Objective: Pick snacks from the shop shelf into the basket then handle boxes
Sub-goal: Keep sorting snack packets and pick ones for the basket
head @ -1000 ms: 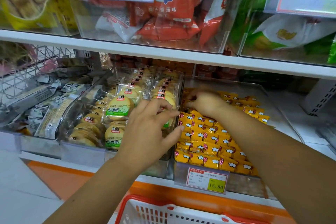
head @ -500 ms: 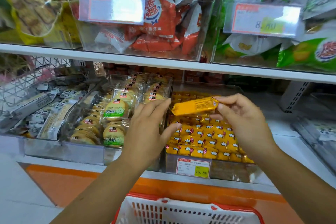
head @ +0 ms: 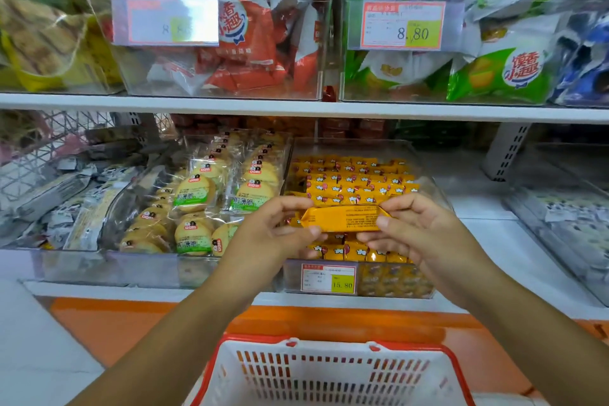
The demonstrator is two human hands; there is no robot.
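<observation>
One yellow snack bar (head: 342, 218) is held level above the basket (head: 329, 372), well clear of its rim and not yet inside it. The left hand (head: 273, 234) pinches the bar's left end and the right hand (head: 415, 231) pinches its right end, so both hands are clamped on the same bar. Beyond the basket, behind the bar, stands a clear bin (head: 395, 282) of matching yellow bars, with a price label (head: 329, 278) on its front wall. The visible part of the basket shows no snacks; its floor is out of view. Judged progress: early in picking, with the drop into the basket pending and box handling not begun
</observation>
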